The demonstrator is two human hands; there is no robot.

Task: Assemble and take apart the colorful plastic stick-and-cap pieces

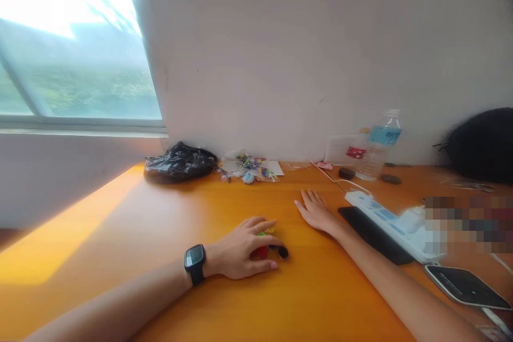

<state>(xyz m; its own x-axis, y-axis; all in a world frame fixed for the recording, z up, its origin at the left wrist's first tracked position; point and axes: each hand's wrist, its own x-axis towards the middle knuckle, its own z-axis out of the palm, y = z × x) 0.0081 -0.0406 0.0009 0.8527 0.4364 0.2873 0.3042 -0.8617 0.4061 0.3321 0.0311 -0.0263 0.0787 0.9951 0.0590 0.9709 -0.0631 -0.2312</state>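
My left hand (250, 248), with a black smartwatch (194, 257) on its wrist, reaches over a few small colourful pieces on the table. Its fingers are spread and curve around them; whether they press on the pieces is not clear. Between the fingers show a red piece (262, 252), a bit of green and yellow, and a round black piece (283, 252). The rest of this little group is hidden under the hand. Further right, my right hand (315, 212) lies palm down on the tabletop, fingers stretched out, holding nothing.
Along the wall lie a black plastic bag (180, 163) and a pile of small wrapped items (250, 165). A clear bottle (372, 157) stands behind a white power strip (388, 222). A dark phone-like device (467, 284) sits by my right forearm on the orange wooden table (160, 235).
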